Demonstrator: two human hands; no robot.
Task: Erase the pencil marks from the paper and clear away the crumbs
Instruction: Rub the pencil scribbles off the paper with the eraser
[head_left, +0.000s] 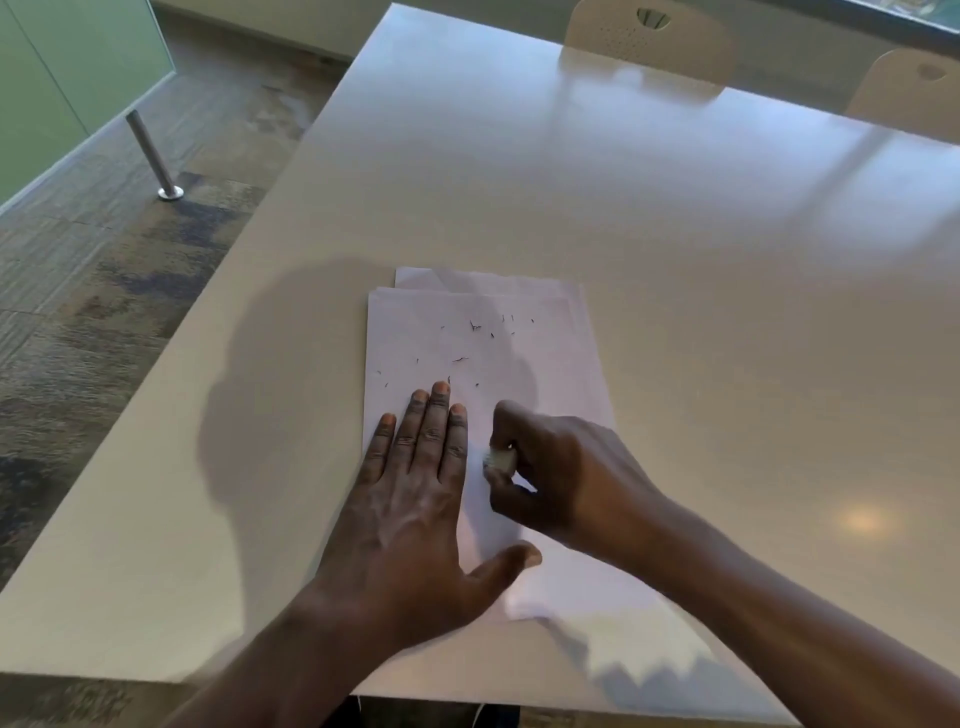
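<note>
The eraser (500, 460) is mostly hidden inside the curled fingers of the right hand (563, 467), which pinch it against the paper (540, 364); just beside it, the left hand (415, 499) presses flat, fingers straight; dark crumbs (472, 327) lie scattered beyond the fingertips; the paper's near edge is blurred.

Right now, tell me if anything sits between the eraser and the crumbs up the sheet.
Nothing visible does. Bare paper lies between the eraser in the right hand and the crumbs; the left hand presses flat beside that path.
</note>
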